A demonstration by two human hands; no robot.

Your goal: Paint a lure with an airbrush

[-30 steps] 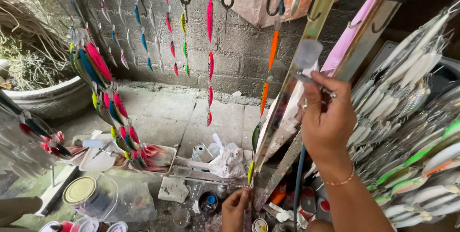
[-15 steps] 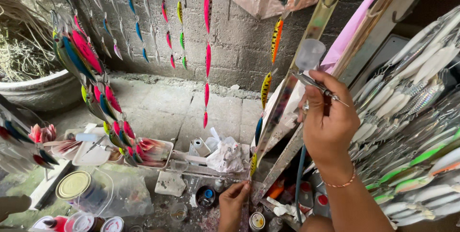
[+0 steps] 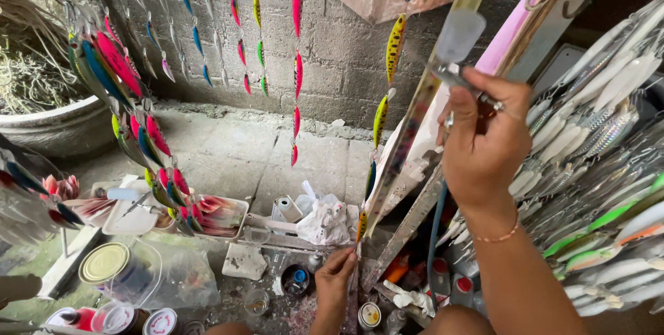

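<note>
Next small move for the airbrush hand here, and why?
Probably sweep the airbrush down the strip. The right hand holds it at the top of the long slanted strip, whose lower end the left hand steadies, so the length below the nozzle seems next.

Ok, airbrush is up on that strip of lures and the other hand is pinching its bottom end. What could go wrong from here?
1. Overspray: the airbrush in the right hand points toward the lure strip, with finished silver lures racked right beside it; mist may drift onto them.
2. The left hand pinches only the strip's bottom end, so it may twist or swing.
3. The blue hose hangs over open jars and could snag them.
</note>
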